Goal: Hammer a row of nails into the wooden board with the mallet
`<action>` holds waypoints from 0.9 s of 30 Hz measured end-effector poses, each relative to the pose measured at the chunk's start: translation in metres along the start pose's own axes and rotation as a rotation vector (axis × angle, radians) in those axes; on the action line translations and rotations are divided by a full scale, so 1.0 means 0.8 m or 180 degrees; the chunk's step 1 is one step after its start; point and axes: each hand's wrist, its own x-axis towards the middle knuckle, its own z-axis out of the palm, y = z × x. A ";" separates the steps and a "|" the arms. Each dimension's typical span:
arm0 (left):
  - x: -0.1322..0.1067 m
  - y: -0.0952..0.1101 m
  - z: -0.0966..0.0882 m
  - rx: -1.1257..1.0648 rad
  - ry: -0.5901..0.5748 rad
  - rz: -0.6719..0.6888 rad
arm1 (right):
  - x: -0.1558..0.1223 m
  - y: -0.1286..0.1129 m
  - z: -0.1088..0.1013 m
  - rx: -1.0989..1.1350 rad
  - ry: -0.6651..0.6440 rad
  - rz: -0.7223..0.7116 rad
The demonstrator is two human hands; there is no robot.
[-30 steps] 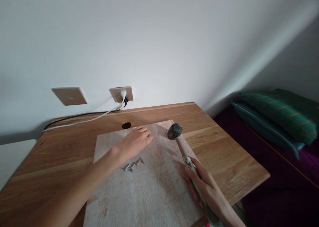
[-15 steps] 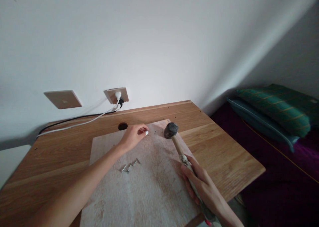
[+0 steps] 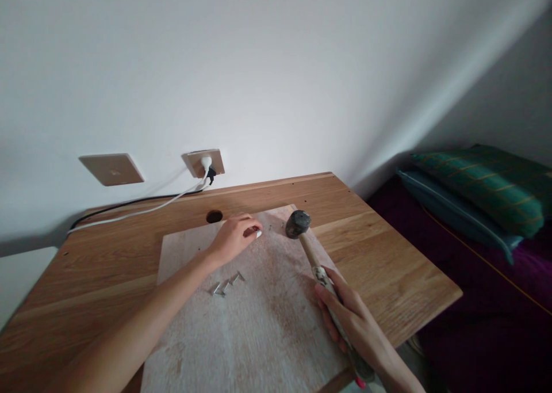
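A pale wooden board (image 3: 259,324) lies on a wooden desk (image 3: 107,266). My right hand (image 3: 351,321) is wrapped round the handle of a hammer (image 3: 313,258), whose dark head (image 3: 297,223) hovers near the board's far edge. My left hand (image 3: 235,237) reaches to the far part of the board, fingers curled in a pinch just left of the hammer head; what the fingertips hold is too small to make out. Several loose nails (image 3: 226,283) lie on the board under my left forearm.
A round cable hole (image 3: 214,216) sits in the desk behind the board. White and black cables (image 3: 142,206) run to a wall socket (image 3: 204,163); a blank plate (image 3: 111,168) is left of it. Green and blue cushions (image 3: 474,200) lie on a purple bed at the right.
My left hand went from fingers stretched flat over the board to a curled pinch near the hammer head. The hammer stayed almost still in my right hand.
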 end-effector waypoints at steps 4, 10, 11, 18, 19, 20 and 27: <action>0.001 0.000 0.001 0.0057 0.0020 -0.0039 | -0.003 -0.003 0.002 0.0047 0.0060 -0.0024; 0.001 -0.006 0.006 -0.0259 0.0065 -0.0243 | -0.004 -0.021 0.012 -0.0030 0.0022 -0.0071; 0.001 -0.006 0.007 -0.0299 0.0067 -0.0270 | -0.002 -0.026 0.016 -0.0016 -0.0060 -0.0045; 0.001 -0.004 0.003 -0.0256 0.0060 -0.0376 | 0.013 -0.050 0.040 -0.0242 -0.0341 -0.0016; 0.001 -0.003 0.003 -0.0250 0.0056 -0.0394 | 0.014 -0.050 0.041 -0.0242 -0.0376 -0.0042; 0.002 -0.003 0.003 -0.0259 0.0048 -0.0406 | 0.014 -0.050 0.042 -0.0240 -0.0401 -0.0071; 0.002 -0.004 0.004 -0.0360 -0.0025 -0.0413 | 0.007 -0.048 0.041 -0.0276 -0.0315 -0.0030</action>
